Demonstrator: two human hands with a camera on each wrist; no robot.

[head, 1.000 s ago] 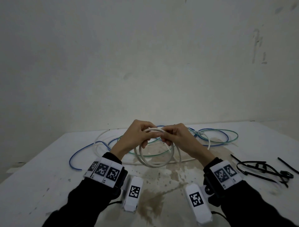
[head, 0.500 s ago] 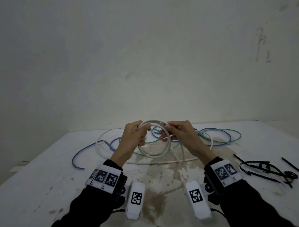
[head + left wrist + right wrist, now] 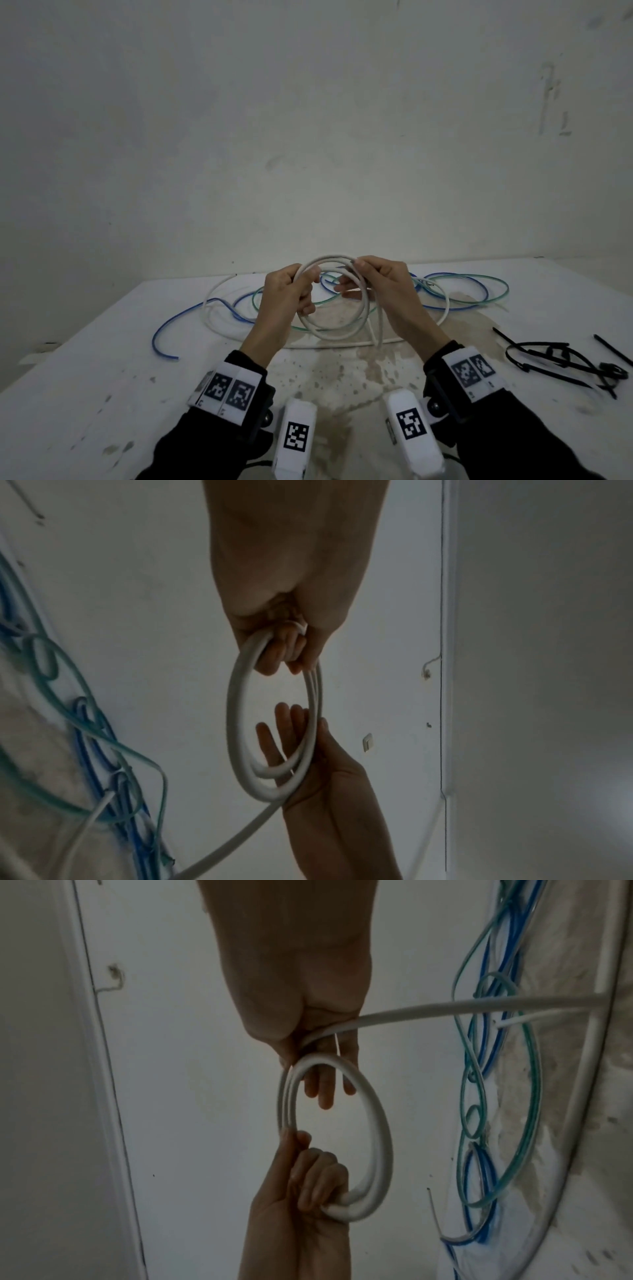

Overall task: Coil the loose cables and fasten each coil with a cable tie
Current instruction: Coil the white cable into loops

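A white cable is wound into a small coil (image 3: 334, 257) of a few turns, held upright above the table between both hands. My left hand (image 3: 291, 298) grips the coil's left side with its fingers curled round the turns (image 3: 236, 723). Thumb and fingers of my right hand (image 3: 380, 284) pinch the top right of the coil (image 3: 377, 1118). The uncoiled white tail (image 3: 479, 1005) runs from the right hand down to the table, where it lies in a wide loop (image 3: 209, 308). A blue cable (image 3: 164, 329) and a green cable (image 3: 496, 298) lie loose behind the hands.
Several black cable ties (image 3: 561, 356) lie in a tangle at the right of the white table (image 3: 102, 377). A brown stain (image 3: 342, 377) spreads over the table's middle. A plain wall stands right behind the table's far edge.
Both hands have risen a little and moved apart. The coil hung below them a second ago and now stands between them, with less white cable left on the table.
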